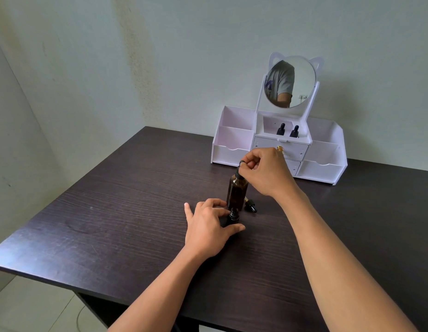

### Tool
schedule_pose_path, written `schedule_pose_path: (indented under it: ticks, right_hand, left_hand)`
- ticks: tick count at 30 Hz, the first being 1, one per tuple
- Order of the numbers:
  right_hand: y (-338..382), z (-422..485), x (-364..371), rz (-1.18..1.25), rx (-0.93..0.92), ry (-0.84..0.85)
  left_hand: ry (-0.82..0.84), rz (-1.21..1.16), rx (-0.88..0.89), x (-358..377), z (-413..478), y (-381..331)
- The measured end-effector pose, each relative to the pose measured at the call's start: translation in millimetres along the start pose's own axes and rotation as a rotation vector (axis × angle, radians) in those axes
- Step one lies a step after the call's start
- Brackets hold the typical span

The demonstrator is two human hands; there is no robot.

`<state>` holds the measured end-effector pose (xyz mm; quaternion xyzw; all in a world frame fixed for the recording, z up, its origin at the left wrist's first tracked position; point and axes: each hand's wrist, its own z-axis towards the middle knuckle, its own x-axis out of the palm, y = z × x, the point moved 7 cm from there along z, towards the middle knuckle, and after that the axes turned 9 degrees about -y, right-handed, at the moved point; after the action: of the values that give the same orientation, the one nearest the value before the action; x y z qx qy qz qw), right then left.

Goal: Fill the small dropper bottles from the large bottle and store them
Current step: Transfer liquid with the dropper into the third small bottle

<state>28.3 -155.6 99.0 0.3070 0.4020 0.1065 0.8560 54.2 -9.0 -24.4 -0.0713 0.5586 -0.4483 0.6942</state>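
A large amber bottle [236,192] stands upright in the middle of the dark table [127,212]. My right hand [265,172] pinches the black dropper top [240,167] at the bottle's neck. Just in front, my left hand [209,227] grips a small dark dropper bottle [233,217] standing open on the table. A loose black dropper cap [250,206] lies on the table right of the large bottle. Two small dropper bottles [287,130] stand in the middle compartment of the white organizer [232,152].
The white organizer with a round cat-ear mirror [289,81] stands at the back of the table against the wall, with open side compartments and small drawers. A gold drawer knob [280,148] shows behind my right hand. The table's near edge runs bottom left.
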Motion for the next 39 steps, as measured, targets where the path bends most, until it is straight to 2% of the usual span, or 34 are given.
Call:
schedule_pose_path:
  ticks: [15,27,33,39]
  right_hand:
    - [-2.2,0.9,-1.1,0.008,0.015,-0.003]
    - [27.0,13.9,-57.5,0.110,-0.071,-0.231]
    - [32.0,12.3,-87.2,0.323,-0.045,-0.336]
    - [31.7,-4.3,-91.9,0.592,0.065,-0.277]
  left_hand:
    - [0.005,0.011,0.002,-0.1,-0.4,0.7]
    - [-0.013,-0.017,-0.008,-0.5,-1.1,1.5]
    - [-0.017,-0.009,-0.004,-1.3,-0.9,1.0]
    - [-0.018,-0.016,-0.008,-2.1,0.8,0.1]
